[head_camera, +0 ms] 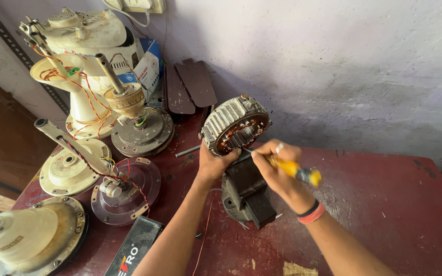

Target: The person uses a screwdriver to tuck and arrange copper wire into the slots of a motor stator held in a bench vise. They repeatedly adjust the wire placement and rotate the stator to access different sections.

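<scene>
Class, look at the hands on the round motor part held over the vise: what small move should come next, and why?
Probably ease the screwdriver tip a little deeper into the copper windings of the stator. The right hand already aims it at the core's open face, while the left hand steadies the stator from below above the vise. The tip's exact contact is hard to see.

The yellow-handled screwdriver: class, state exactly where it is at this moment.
In the head view, right of centre, the yellow-handled screwdriver is gripped by the right hand, its tip toward the stator that the left hand steadies above the bench vise.
</scene>
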